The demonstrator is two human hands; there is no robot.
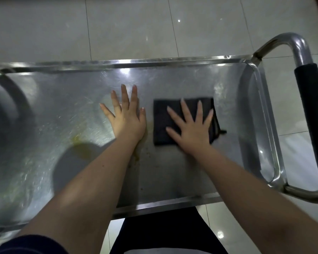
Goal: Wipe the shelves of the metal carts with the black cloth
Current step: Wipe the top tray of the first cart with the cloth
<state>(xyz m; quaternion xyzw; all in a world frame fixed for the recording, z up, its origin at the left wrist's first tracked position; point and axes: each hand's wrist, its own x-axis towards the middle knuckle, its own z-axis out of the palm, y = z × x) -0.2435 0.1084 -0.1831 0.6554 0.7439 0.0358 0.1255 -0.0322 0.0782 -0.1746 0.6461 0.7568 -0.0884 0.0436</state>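
Observation:
A folded black cloth (162, 121) lies flat on the top shelf of the metal cart (59, 107), right of the middle. My right hand (190, 127) presses down on the cloth with its fingers spread and straight. My left hand (126, 117) lies flat on the bare metal just left of the cloth, fingers straight and pointing away from me. A yellowish stain (79, 143) and small dark crumbs (145, 153) mark the shelf near my left wrist.
The cart's raised rim (154, 61) runs along the far side. Its tubular handle with a black grip (312, 114) sticks out at the right. Grey floor tiles (136, 26) surround the cart. My dark trousers (160, 233) show below the near edge.

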